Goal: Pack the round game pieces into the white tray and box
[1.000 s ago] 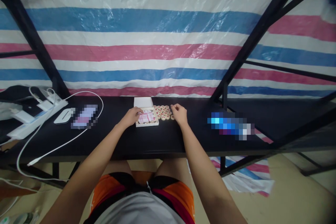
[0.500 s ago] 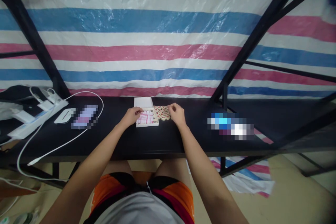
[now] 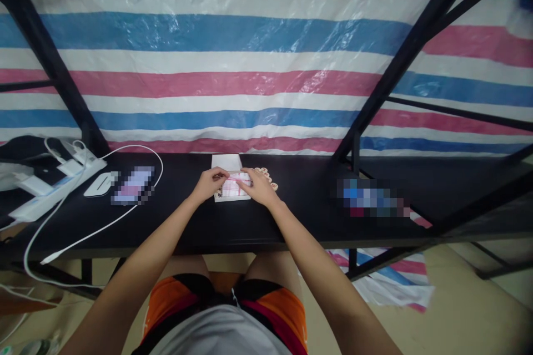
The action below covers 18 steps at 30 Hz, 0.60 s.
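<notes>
A small light wooden box (image 3: 231, 188) with pink-printed paper inside sits on the black table (image 3: 233, 222). My left hand (image 3: 209, 183) rests curled on the box's left edge. My right hand (image 3: 257, 186) lies across the box's right side, fingers bent over it; whether it holds a piece is hidden. Round wooden game pieces (image 3: 266, 175) with red marks lie just right of the box, mostly behind my right hand. A white lid (image 3: 226, 161) lies behind the box.
A white mouse (image 3: 99, 183), a blurred phone (image 3: 133, 184), a power strip (image 3: 54, 186) with chargers and a white cable (image 3: 95, 227) lie at the left. A blurred object (image 3: 370, 198) rests at the right. Black frame bars and a striped tarp stand behind.
My right hand has moved left from the pile of round pieces onto the box's right side. My left hand stays on the box's left edge.
</notes>
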Available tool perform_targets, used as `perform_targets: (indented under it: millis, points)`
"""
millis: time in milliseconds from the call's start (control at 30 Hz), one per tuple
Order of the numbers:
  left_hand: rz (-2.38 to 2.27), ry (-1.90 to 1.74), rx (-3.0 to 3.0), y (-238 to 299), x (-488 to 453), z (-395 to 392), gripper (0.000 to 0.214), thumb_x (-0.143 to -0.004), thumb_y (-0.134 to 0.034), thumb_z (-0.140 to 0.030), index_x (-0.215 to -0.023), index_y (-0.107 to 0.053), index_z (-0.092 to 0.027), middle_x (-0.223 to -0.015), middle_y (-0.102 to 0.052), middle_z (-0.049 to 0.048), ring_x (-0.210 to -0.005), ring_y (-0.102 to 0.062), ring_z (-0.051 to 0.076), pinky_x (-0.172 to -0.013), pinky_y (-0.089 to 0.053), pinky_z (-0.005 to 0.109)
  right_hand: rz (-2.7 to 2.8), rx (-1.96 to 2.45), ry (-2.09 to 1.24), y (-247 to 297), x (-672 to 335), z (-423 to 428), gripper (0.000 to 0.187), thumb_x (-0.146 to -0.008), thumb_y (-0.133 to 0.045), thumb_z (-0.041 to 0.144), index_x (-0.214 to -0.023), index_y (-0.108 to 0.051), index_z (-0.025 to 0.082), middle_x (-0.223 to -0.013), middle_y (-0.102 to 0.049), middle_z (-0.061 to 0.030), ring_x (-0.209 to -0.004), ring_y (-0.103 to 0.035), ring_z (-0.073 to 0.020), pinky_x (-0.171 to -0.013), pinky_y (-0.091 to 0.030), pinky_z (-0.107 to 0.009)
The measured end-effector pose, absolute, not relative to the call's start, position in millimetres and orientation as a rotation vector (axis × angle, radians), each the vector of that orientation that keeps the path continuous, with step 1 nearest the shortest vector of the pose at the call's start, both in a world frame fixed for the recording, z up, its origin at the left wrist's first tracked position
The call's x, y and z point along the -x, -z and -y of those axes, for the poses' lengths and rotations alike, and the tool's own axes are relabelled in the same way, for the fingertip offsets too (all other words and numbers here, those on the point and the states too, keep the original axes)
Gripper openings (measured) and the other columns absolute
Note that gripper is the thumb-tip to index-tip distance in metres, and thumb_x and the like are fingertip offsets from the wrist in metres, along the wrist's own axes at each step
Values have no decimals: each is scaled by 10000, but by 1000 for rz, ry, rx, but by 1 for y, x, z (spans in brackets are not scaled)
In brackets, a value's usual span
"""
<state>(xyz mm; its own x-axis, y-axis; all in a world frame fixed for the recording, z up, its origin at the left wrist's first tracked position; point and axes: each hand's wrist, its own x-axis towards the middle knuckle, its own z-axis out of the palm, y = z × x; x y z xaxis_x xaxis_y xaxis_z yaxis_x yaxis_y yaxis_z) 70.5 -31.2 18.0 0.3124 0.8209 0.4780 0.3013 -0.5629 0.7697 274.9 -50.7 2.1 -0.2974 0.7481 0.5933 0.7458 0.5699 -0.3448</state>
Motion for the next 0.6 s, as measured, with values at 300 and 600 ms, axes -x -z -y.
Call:
perform_targets:
  millis: [300,600]
  points:
    - [-946,-1218,-1841,-8,-74,25,655,-722,-670,-370,-1299,-436,-164,-1016,-646,86,-805,-616,150,-744,-491,284,2067,1105,11,-1,-271,51,230,-911,-427,264,-984,-631,186,-935,-656,-94,-927,-583,-219,-847,-427,-339]
    - [-1002,-1074,-2011,-8,-69,24,338,-786,-570,-450,-684,-613,-131,-576,-541,-21,-564,-489,120,-523,-375,224,2001,1104,36,-1,-273,51,276,-938,-383,344,-920,-618,200,-837,-634,-77,-851,-568,-216,-801,-420,-319]
